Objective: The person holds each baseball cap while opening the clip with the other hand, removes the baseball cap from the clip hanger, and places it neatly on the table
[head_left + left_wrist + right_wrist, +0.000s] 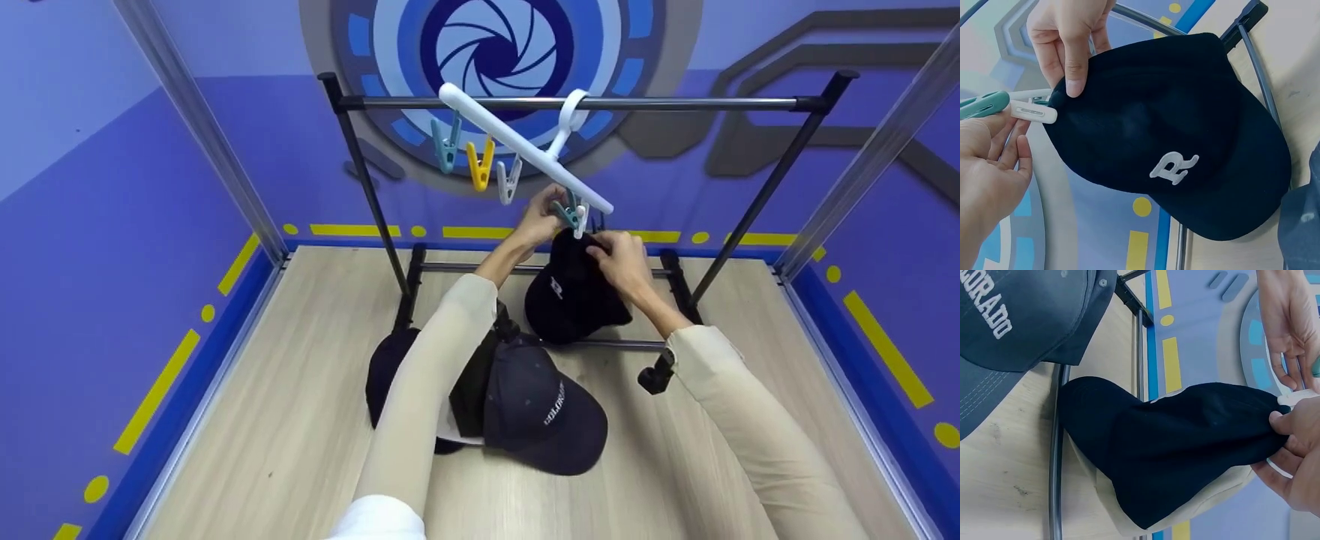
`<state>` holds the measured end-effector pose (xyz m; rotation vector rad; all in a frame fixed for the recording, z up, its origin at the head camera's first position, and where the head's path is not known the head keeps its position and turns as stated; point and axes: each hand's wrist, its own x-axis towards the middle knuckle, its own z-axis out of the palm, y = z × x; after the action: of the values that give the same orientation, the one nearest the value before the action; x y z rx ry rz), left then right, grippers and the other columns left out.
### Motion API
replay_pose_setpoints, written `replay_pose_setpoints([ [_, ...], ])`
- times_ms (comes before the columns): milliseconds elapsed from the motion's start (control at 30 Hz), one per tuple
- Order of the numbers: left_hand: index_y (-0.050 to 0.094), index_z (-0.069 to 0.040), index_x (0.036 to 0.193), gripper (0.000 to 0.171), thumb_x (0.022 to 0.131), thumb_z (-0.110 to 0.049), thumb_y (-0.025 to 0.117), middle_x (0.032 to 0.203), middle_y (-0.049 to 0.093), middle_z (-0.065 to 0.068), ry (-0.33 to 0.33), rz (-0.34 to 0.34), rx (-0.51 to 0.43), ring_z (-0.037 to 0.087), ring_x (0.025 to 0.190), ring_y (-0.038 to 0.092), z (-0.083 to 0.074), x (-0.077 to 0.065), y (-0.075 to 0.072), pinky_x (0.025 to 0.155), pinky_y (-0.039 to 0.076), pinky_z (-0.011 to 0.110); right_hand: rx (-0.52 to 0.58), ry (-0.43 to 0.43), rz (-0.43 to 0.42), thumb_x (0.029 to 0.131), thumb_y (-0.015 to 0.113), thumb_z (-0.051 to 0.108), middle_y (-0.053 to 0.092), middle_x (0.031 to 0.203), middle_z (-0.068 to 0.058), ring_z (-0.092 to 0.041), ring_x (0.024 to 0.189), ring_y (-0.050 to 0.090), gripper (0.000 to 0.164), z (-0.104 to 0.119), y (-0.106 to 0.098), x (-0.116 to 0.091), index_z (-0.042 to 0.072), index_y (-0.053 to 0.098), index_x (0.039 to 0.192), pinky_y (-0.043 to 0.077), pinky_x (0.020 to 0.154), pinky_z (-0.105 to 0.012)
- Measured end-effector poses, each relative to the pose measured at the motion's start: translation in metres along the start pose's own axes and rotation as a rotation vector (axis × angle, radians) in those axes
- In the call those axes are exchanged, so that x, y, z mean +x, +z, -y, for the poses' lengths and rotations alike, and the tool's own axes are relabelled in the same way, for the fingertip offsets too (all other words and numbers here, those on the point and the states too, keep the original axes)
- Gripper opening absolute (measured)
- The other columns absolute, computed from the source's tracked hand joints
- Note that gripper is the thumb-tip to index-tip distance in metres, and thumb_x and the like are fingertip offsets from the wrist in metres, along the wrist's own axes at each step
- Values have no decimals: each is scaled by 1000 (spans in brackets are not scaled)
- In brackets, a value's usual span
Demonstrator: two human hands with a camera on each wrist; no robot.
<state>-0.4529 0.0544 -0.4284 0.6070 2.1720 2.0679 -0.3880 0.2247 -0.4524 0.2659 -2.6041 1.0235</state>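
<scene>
A black cap (574,296) with a white letter R hangs crown-up below the white hanger (517,142), its brim pointing down. My right hand (628,264) pinches the top of the crown, thumb on the near side in the left wrist view. My left hand (996,163) has its thumb and fingers around a teal clothespin (982,106) beside the crown's tip. Next to it a white clothespin (1033,112) overlaps the crown's edge. In the right wrist view, the cap's pale lining (1224,486) shows along the lower side.
The hanger hooks over the rack's top bar (675,104). Along it hang another teal clothespin (447,146), a yellow clothespin (481,166) and a white clothespin (509,182). A dark grey COLORADO cap (525,405) and other dark caps (386,367) lie on the wooden floor (300,450), partly behind my left arm.
</scene>
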Motion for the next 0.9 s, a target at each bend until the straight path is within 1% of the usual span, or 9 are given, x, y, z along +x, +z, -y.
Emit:
replay_pose_setpoints([
  [167, 52, -9, 89, 21, 94, 9, 60, 75, 52, -5, -3, -28, -10, 8, 67, 47, 1, 1, 4, 64, 41, 24, -13, -18, -1, 94, 68, 2, 75, 105, -26, -42, 102, 71, 18, -4, 3, -6, -8, 75, 108, 55, 88, -54],
  [333, 53, -11, 87, 25, 92, 14, 54, 60, 45, -7, -12, -73, -34, 5, 53, 36, -1, 3, 8, 51, 30, 20, 2, -16, 29, 93, 69, 1, 75, 106, -27, -41, 103, 71, 20, -8, 4, -8, -9, 74, 109, 55, 90, -54],
  [433, 53, -7, 95, 26, 91, 19, 50, 60, 48, -6, 6, -73, -70, 4, 52, 35, -1, 5, 10, 51, 27, 19, 0, -24, 33, 93, 68, -1, 75, 103, -28, -42, 100, 72, 18, -10, 4, -9, -11, 73, 107, 56, 88, -55],
  [567, 52, 2, 120, 30, 95, 17, 47, 85, 68, 7, -20, -54, -76, 5, 70, 53, -2, 4, 9, 66, 40, 19, 10, -41, 26, 93, 67, -3, 75, 101, -28, -42, 98, 72, 17, -10, 2, -10, -11, 73, 106, 56, 87, -53],
  [667, 50, -1, 135, 34, 102, 6, 48, 110, 71, 17, -67, -18, -66, 11, 89, 59, -1, 1, 4, 82, 44, 24, 18, -70, 21, 94, 64, -5, 75, 103, -29, -43, 100, 72, 17, -9, 0, -11, -11, 72, 107, 55, 89, -53],
  [700, 51, -2, 136, 31, 105, 0, 48, 115, 71, 18, -73, -10, -72, 14, 93, 59, 1, 0, 1, 83, 44, 25, 18, -80, 20, 93, 64, -5, 74, 103, -29, -43, 100, 71, 17, -9, -1, -11, -11, 72, 107, 55, 89, -53],
  [733, 56, -6, 132, 28, 104, -7, 55, 114, 72, 15, -44, 15, -143, 13, 94, 60, 15, 7, -3, 83, 44, 24, 18, -91, 20, 93, 63, -6, 74, 104, -29, -44, 101, 71, 16, -8, -3, -12, -11, 71, 107, 55, 89, -54],
  [767, 59, -6, 130, 26, 104, -9, 57, 115, 72, 14, -41, 10, -156, 14, 98, 62, 18, 7, -6, 85, 45, 24, 17, -100, 20, 93, 63, -7, 74, 104, -29, -44, 101, 71, 16, -8, -4, -12, -11, 71, 106, 55, 89, -54],
  [900, 60, 1, 129, 29, 101, -5, 61, 128, 66, 17, -20, -49, -53, 24, 121, 65, 19, 0, -16, 102, 50, 28, 1, -117, 34, 92, 60, -8, 74, 104, -29, -45, 102, 70, 17, -7, -9, -11, -11, 70, 105, 54, 90, -54],
])
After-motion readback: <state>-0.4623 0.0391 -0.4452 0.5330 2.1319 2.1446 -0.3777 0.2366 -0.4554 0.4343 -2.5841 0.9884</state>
